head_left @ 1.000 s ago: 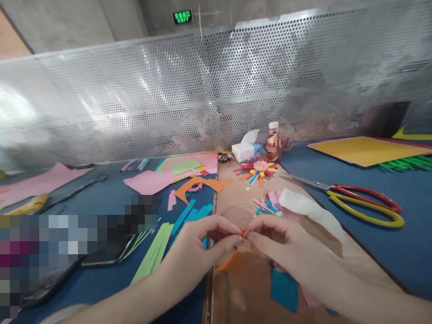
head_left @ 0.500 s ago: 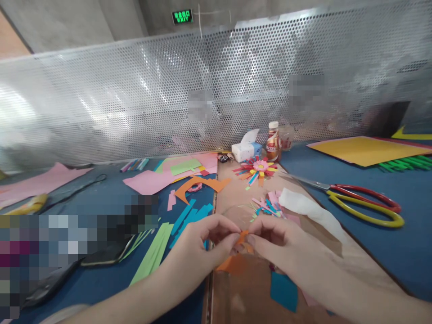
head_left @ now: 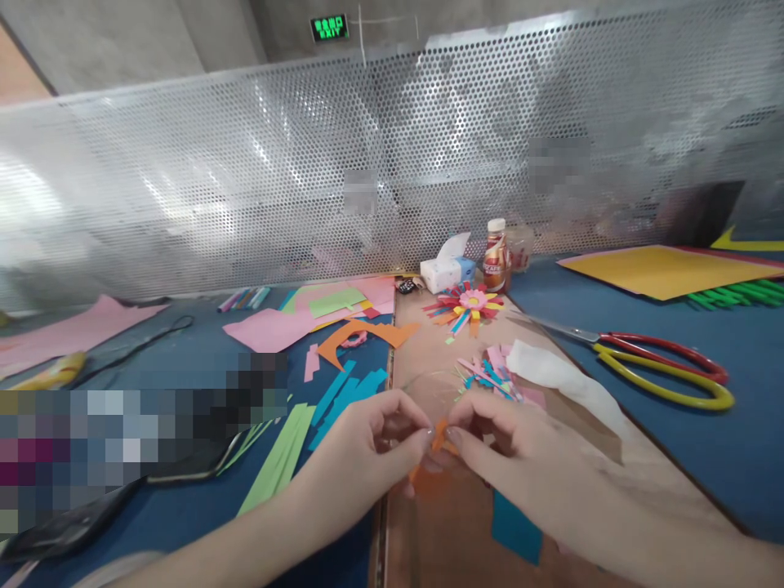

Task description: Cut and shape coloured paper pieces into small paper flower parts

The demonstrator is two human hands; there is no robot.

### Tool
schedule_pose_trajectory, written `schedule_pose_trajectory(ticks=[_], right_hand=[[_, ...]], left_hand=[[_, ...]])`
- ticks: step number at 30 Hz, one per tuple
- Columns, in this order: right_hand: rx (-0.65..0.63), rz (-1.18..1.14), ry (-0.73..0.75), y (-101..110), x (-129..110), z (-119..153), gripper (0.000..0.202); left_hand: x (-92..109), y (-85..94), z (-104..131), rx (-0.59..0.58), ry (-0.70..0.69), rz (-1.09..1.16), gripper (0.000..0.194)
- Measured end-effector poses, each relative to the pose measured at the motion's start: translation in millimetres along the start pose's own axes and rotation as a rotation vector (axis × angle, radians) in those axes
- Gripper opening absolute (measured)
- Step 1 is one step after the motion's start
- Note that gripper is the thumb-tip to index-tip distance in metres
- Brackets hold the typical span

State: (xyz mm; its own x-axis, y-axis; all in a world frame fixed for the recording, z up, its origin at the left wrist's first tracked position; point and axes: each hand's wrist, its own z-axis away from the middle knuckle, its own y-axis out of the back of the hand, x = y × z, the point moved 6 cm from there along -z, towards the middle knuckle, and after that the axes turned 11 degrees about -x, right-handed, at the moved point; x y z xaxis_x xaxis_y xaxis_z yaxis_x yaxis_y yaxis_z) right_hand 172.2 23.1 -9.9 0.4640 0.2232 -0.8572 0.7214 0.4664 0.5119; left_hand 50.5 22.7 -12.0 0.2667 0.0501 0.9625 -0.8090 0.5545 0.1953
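Note:
Over the brown board (head_left: 422, 539), my left hand (head_left: 373, 437) and my right hand (head_left: 508, 433) meet fingertip to fingertip. Both are closed in a pinch on a small piece of orange paper (head_left: 439, 437), partly hidden by the fingers. Below my right hand lies a blue paper piece (head_left: 516, 527). Just beyond the hands are pink and blue paper strips (head_left: 490, 376). Farther back on the board rests a paper flower (head_left: 473, 302) with red, yellow and blue petals.
Red-and-yellow-handled scissors (head_left: 661, 371) lie at right, near white tissue (head_left: 557, 380). A tissue pack (head_left: 447, 273) and a bottle (head_left: 496, 257) stand at the back before a perforated metal screen (head_left: 245, 188). Green strips (head_left: 278, 457), blue strips (head_left: 334, 408) and orange paper (head_left: 392, 333) lie left.
The orange paper between my fingertips has shifted, and its lower part, which hung below my left hand, shows less now. Both hands stay in nearly the same place.

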Motion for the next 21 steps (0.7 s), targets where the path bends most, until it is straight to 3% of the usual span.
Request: schedule_pose_trajectory(ticks=[9,14,16,18,21], right_hand=[[-0.12,0.034,0.012,4,2,-6,0.012],[-0.265,-0.2,-0.075,1,10,-7,0.006],[-0.243,-0.296,-0.147,5,10,-5,0.006],[-0.169,-0.358,-0.144,14,6,-5,0.008],[-0.015,-0.338,-0.048,31,-2,-10,0.012]], left_hand=[[0,-2.6,-3,-0.102,0.0,0.117,0.006],[-2,-6.3,-2,-0.17,-0.007,0.038,0.007],[1,-7.6,1,-0.149,-0.047,-0.134,0.01],[8,-9.6,6,-0.105,-0.133,-0.447,0.017],[18,-26.5,19,-0.216,-0.38,-0.965,0.027]])
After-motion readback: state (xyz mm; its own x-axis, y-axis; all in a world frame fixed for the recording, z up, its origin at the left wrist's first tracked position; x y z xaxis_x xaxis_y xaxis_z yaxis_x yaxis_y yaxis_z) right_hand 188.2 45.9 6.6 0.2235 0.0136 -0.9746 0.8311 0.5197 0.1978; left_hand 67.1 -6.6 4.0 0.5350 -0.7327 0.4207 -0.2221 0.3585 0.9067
